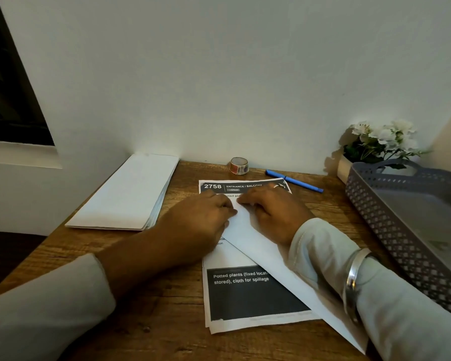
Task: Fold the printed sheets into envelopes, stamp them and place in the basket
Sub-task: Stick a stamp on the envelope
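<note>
A printed sheet (248,295) with black blocks and white text lies on the wooden desk in front of me. Its right corner is folded over diagonally, showing a white flap (261,243). My left hand (206,217) and my right hand (274,212) both press down on the tip of that flap, fingertips almost touching near the sheet's upper middle. A roll of patterned sticker tape (239,165) stands by the wall behind the sheet. The grey perforated basket (391,230) sits at the right.
A stack of folded white papers (125,194) lies at the left of the desk. A blue pen (294,181) rests behind the sheet. A white pot of white flowers (380,144) stands in the back right corner. The wall runs along the desk's far edge.
</note>
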{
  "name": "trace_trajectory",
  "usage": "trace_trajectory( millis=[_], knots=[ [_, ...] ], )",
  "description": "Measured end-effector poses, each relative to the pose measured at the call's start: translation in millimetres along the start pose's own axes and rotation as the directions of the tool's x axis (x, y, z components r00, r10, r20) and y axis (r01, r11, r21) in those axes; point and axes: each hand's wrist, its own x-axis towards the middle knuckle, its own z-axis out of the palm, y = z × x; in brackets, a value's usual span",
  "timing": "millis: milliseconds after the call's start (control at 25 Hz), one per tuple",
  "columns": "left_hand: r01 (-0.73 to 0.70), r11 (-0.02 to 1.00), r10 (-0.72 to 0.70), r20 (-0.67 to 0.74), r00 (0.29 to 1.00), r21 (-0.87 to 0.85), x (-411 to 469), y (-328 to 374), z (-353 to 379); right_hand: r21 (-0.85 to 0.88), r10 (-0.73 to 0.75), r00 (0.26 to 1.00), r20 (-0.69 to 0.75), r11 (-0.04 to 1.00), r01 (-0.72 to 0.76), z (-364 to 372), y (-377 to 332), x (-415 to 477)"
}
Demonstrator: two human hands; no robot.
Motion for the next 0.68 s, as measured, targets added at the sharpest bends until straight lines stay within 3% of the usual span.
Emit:
trace_trajectory(
  millis=[120, 240, 320, 520, 680],
  knots=[
    [-0.008, 1.0, 0.008, -0.054, 0.999, -0.008, -27, -9, -1, -0.076, 0.005, 1.0, 0.011, 0.997, -0.004, 0, -4, -1],
    [0.01, 1.0, -0.012, -0.041, 0.999, -0.027, -33, -9, -2, -0.216, -0.092, 0.995, 0.033, 0.972, 0.097, -1, -25, -6],
    [0.026, 0.999, -0.027, -0.033, 0.999, -0.042, -31, -7, -3, -0.181, -0.14, 0.988, 0.064, 0.972, 0.15, -2, -36, -11],
    [0.053, 0.996, -0.053, 0.002, 0.999, -0.076, -32, -7, -10, -0.142, 0.085, 0.995, -0.058, 0.985, -0.093, -4, -12, -7],
    [0.122, 0.986, -0.125, -0.016, 0.992, -0.111, -13, -16, -21, -0.059, 0.114, 0.992, -0.058, 0.991, -0.117, 1, -9, -3]
  ],
)
